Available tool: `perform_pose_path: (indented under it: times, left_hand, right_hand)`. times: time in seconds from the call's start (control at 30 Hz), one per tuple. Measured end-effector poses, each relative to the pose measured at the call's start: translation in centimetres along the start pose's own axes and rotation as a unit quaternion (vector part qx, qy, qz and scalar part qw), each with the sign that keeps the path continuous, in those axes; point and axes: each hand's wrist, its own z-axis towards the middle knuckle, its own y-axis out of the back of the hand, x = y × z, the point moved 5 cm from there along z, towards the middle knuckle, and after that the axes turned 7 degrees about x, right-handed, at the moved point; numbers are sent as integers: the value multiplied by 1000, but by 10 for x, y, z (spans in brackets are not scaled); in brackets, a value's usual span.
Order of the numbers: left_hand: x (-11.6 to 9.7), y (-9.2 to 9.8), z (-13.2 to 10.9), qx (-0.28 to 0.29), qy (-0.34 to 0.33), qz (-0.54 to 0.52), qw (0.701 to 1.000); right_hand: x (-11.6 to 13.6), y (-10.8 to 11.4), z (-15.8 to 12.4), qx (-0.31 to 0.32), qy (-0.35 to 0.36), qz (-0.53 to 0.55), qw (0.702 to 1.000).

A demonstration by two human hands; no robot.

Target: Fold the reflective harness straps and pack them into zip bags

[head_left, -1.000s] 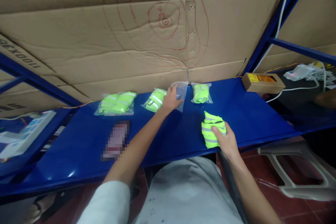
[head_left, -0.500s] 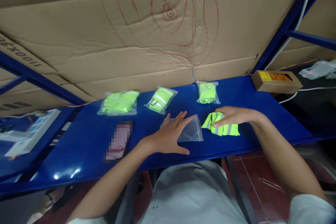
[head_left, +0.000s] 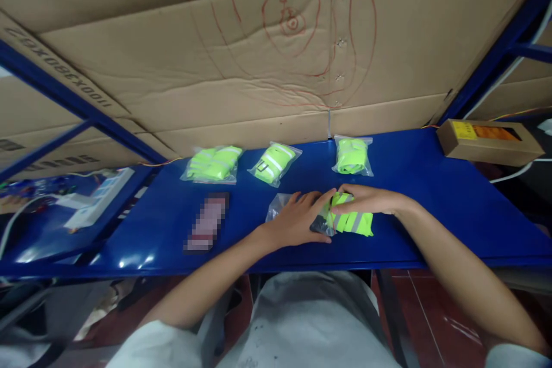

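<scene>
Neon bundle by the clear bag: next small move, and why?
Probably nudge the neon bundle left into the clear bag: the right hand grips it right at the bag's edge, the left hand lies over the bag, and similar bundles behind are bagged.

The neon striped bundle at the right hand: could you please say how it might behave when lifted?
The neon striped bundle is probably floppy, since it looks like folded cloth. It may loosen if lifted by one edge, as its edges look uneven. Rolling seems unlikely, given its flattish shape.
</scene>
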Motion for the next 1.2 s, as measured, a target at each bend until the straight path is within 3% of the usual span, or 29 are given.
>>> perform_pose_path:
  times: [0.27,0.43,0.73,0.83,0.97,1.07,1.2]
  left_hand:
    - [4,10,8,-33,-14,-20,999]
    - [6,17,11,-86,12,16,996]
    - [-4,1,30,-69,-29,46,996]
    - [1,6,26,-84,-21,41,995]
    - [9,17,16,-120,-19,45,992]
    - [6,17,15,-118,-30,78,990]
    - [-9,6,24,-77,-70,132,986]
  right_hand:
    - [-4,-11,0,30,14,143,989]
    - [-2,-6,7,-55,47,156,985]
    - [-13,-17,16,-133,32,195,971]
    - [-6,-18,11,-80,38,237,967]
    - [2,-21,4,-11,16,340,940]
    - [-1,-25,6,-42,18,351,935]
    - [-10,-31,17,-72,32,266,961]
